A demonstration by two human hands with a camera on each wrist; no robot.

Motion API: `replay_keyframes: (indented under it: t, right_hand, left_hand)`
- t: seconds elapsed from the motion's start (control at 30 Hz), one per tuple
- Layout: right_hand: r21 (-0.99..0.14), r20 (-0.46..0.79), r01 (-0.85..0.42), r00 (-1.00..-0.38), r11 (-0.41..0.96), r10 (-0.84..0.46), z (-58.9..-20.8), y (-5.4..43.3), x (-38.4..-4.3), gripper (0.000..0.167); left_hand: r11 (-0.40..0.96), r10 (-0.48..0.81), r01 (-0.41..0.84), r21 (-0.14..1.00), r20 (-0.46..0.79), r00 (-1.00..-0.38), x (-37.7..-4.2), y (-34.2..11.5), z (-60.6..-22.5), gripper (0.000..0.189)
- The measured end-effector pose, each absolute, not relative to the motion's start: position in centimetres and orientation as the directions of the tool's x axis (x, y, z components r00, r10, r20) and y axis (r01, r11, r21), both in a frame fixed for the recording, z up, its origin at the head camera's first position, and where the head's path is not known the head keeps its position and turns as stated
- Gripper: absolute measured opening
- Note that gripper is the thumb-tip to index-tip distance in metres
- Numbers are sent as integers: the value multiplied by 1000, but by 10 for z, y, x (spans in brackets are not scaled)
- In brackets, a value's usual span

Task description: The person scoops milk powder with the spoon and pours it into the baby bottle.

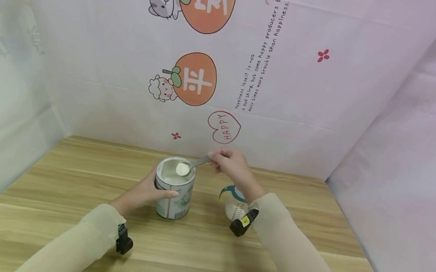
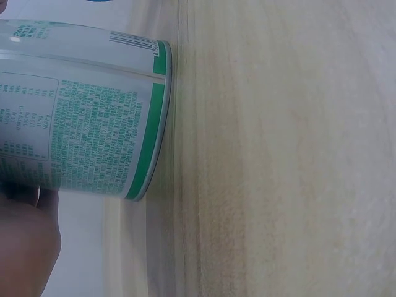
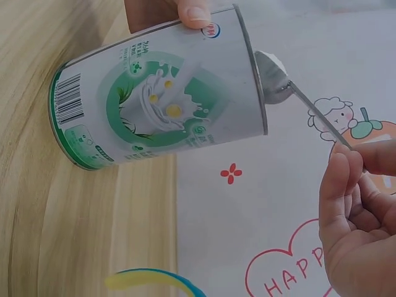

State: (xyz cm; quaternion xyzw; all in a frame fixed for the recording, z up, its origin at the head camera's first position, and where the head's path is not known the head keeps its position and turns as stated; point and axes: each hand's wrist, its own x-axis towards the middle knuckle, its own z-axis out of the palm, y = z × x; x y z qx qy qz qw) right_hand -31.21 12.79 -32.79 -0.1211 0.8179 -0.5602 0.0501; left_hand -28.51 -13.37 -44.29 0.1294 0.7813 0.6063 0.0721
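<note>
An open milk powder can (image 1: 178, 204) with a white and green label stands upright on the table. My left hand (image 1: 148, 191) grips its side, thumb across the front; in the left wrist view part of that hand (image 2: 28, 241) shows beside the label. With thumb and fingertips, my right hand (image 1: 234, 165) pinches the handle end of a metal spoon (image 3: 277, 93). White powder (image 1: 182, 169) heaps in the spoon's bowl, which is over the can's opening, close to the rim in the right wrist view.
A rounded bottle (image 1: 233, 210) with marks on its side and a teal and yellow handle (image 3: 151, 276) stands right of the can, partly behind my right wrist. The wooden table (image 1: 196, 267) meets printed cloth walls (image 1: 278, 136) at the back and sides.
</note>
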Motion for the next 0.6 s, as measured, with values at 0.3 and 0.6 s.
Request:
replay_keyframes:
  t: [0.3,0.6]
  right_hand:
    - [-936,72,-147,-970,319,-233,-326,142,-310,26]
    - [-940,57,-124,-975,317,-213,-320,158,-307,30]
  left_hand:
    - [219,304,148,964,77,-949,-285,-134,-444,103]
    - [194,313,146,970,80,-946,-285,-133,-441,101]
